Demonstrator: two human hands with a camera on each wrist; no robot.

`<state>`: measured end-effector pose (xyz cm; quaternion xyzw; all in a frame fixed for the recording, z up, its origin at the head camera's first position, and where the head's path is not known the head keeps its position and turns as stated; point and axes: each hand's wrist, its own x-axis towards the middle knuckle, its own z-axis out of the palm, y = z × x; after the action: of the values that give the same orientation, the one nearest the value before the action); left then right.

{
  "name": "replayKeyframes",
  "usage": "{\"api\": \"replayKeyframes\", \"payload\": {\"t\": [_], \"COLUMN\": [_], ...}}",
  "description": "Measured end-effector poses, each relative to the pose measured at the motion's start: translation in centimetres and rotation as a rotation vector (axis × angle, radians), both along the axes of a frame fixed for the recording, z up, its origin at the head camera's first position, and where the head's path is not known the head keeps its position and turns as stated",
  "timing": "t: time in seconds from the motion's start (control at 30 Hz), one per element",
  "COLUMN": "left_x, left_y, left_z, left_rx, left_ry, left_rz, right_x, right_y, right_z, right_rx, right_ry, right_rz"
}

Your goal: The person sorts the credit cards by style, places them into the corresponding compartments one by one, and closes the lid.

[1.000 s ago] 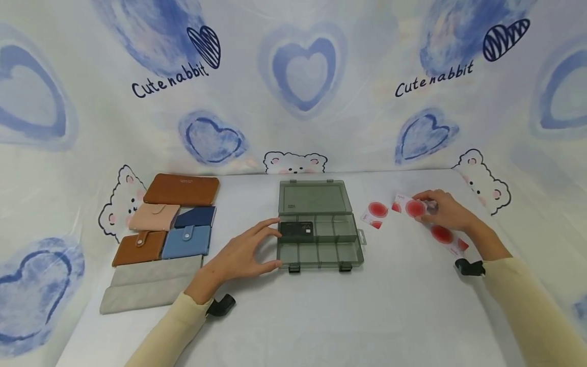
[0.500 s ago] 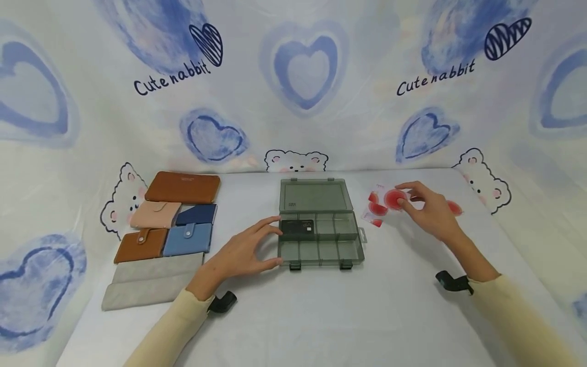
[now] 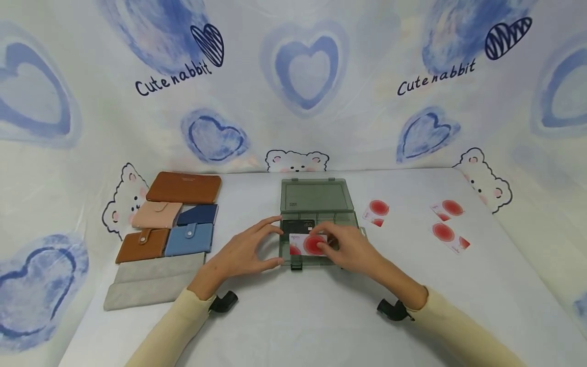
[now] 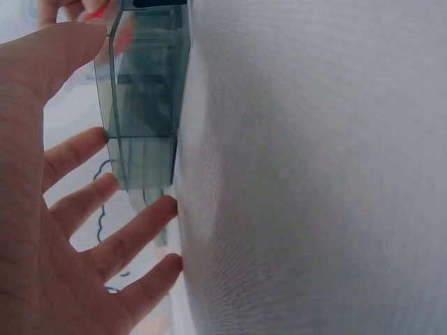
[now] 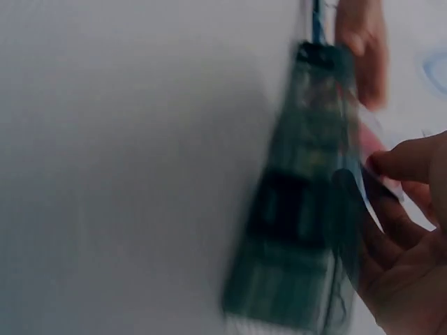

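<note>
Two hands at one green see-through box [image 3: 344, 219]. Head view: box lid [image 3: 316, 196] laid back to 12 o'clock. Left hand [image 3: 245, 251] on the 8 o'clock side, fingers and thumb spread, nothing gripped, tips at the box's left edge. Right hand [image 3: 350, 247] at 4 o'clock, pinching a red-and-white card [image 3: 300, 244] between thumb and fingers. That card is over the box's front-left, about 7 o'clock from center; contact with the box, can't tell. Black VIP card [image 3: 295, 226] in the box's back-left. Toward 3 o'clock, lying on the table [image 3: 298, 326]: near card [image 3: 377, 212], far card [image 3: 448, 208], front card [image 3: 451, 238]. Toward 9 o'clock: long brown wallet [image 3: 184, 187], pink wallet [image 3: 153, 215], navy wallet [image 3: 198, 214], brown snap wallet [image 3: 142, 245], blue wallet [image 3: 189, 240], grey pouch [image 3: 156, 280].

Left wrist: box at 10-11 o'clock in frame, left hand's fingers splayed beside its end wall, thumb tip by the rim.

Right wrist: blurred. Box mid-frame, right hand at 3-4 o'clock with the pinched card just beside the box. Left hand's fingers at 2 o'clock.
</note>
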<state>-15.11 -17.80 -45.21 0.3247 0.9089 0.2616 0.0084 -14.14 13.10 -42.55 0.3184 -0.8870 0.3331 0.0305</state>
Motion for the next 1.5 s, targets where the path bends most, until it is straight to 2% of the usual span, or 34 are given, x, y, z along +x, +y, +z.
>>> {"api": "replayKeyframes", "payload": {"t": [0.13, 0.33, 0.47, 0.63, 0.73, 0.8, 0.9, 1.03, 1.1, 1.17, 1.27, 1.37, 1.5], "left_x": [0.0, 0.0, 0.1, 0.1, 0.1, 0.1, 0.2, 0.2, 0.1, 0.1, 0.2, 0.2, 0.1], "left_y": [0.0, 0.0, -0.1, -0.1, -0.1, -0.1, 0.0, 0.1, 0.1, 0.1, -0.1, -0.2, 0.0], "left_z": [0.0, 0.1, 0.1, 0.0, 0.0, -0.1, -0.2, -0.2, -0.2, -0.2, -0.1, -0.1, 0.0], "left_rx": [0.004, 0.008, 0.010, 0.004, 0.004, 0.005, 0.005, 0.001, -0.003, -0.007, -0.015, -0.015, -0.001], "left_ry": [0.000, 0.015, 0.008, 0.000, 0.003, 0.007, 0.007, 0.006, 0.002, -0.001, -0.004, -0.001, 0.017], "left_rz": [0.003, 0.008, 0.012, 0.023, 0.024, 0.020, 0.018, 0.015, 0.012, 0.013, 0.024, 0.026, 0.008], "right_x": [0.2, 0.2, 0.2, 0.1, 0.0, -0.4, -2.0, -6.1, -8.3, -10.1, -11.8, -12.3, -12.0], "right_y": [-1.3, -1.9, -1.9, -1.8, -1.4, -0.6, 1.5, 6.1, 8.8, 11.2, 13.7, 15.3, 16.8], "right_z": [-0.7, -0.8, -0.8, -1.0, -0.8, -0.4, 0.7, 1.5, 1.1, 0.5, -0.7, -1.8, -2.3], "right_rx": [0.070, 0.104, 0.178, 0.329, 0.357, 0.326, 0.210, 0.011, -0.025, -0.004, 0.070, 0.120, 0.161], "right_ry": [0.001, 0.006, 0.080, 0.212, 0.221, 0.202, 0.153, 0.103, 0.078, 0.036, -0.049, -0.113, -0.101], "right_rz": [0.034, 0.058, 0.065, 0.052, 0.057, 0.071, 0.100, 0.101, 0.072, 0.022, -0.036, -0.066, -0.073]}}
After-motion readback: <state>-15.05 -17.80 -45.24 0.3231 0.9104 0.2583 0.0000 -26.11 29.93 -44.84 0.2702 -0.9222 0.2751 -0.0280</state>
